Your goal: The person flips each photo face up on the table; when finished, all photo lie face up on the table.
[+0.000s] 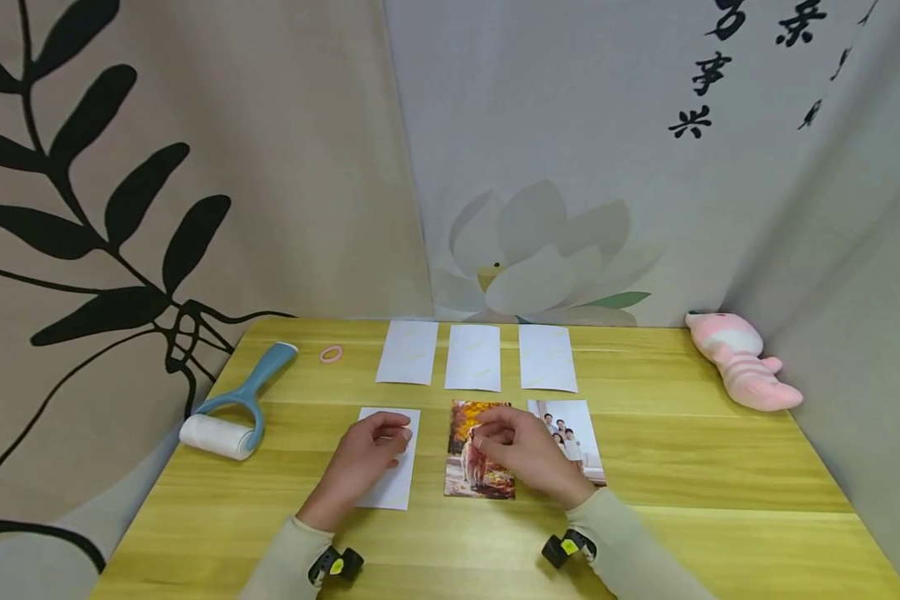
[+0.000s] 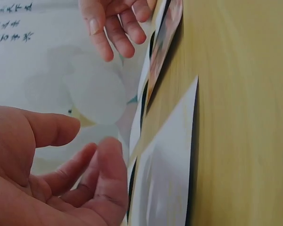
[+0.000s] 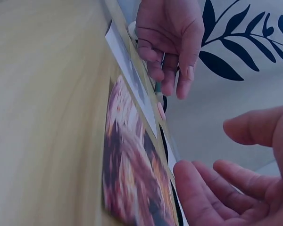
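My left hand [image 1: 366, 454] hovers over a white card [image 1: 390, 487] in the front row, its fingers loosely bent and nothing between thumb and fingertips in the left wrist view. Over the autumn photo [image 1: 465, 467] of a brown animal, my right hand [image 1: 528, 450] is held with relaxed fingers. The right wrist view shows a gap between that thumb [image 3: 250, 128] and the fingers. Partly covered by the right hand, a group photo of people in white [image 1: 588, 446] lies to the right. All three cards lie flat on the wooden table.
Three white cards [image 1: 407, 354] form a back row along the curtain. To the left lie a blue-handled lint roller [image 1: 258, 379] and a small pink ring [image 1: 332, 354]. A pink plush toy [image 1: 746, 362] sits at the back right corner of the wooden table [image 1: 690, 500].
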The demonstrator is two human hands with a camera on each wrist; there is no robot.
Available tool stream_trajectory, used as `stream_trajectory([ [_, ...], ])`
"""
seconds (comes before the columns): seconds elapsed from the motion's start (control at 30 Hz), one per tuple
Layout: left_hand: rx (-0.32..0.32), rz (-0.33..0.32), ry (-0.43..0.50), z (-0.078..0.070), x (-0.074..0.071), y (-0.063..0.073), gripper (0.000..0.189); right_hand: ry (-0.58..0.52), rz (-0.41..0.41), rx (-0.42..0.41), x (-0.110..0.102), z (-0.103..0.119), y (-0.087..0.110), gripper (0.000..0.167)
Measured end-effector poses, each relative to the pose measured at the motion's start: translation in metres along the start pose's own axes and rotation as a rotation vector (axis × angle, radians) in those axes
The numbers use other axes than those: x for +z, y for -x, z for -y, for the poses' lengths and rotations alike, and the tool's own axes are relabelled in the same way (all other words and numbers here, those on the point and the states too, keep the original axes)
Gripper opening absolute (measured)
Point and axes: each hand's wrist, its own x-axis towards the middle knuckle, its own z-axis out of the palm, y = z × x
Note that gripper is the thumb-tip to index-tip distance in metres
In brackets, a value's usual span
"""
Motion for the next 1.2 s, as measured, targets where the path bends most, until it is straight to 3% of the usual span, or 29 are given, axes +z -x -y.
stream_trajectory([
  [0.37,-0.051,-0.09,-0.123,0.013,-0.039,0.006,0.037,-0.024,0.074,-0.065,0.032,0.011,-0.021,0.044],
  [0.57,-0.059,-0.079,-0.181,0.015,-0.056,0.01,0.051,-0.056,0.095,-0.051,0.048,0.016,-0.027,0.049],
  [0.87,-0.103,-0.034,-0.172,0.018,-0.057,0.008,0.057,-0.086,0.1,0.038,0.076,0.026,-0.029,0.053],
  [1.2,-0.102,-0.006,-0.09,0.017,-0.054,0.006,0.054,-0.013,0.106,0.046,0.086,0.031,-0.027,0.058],
])
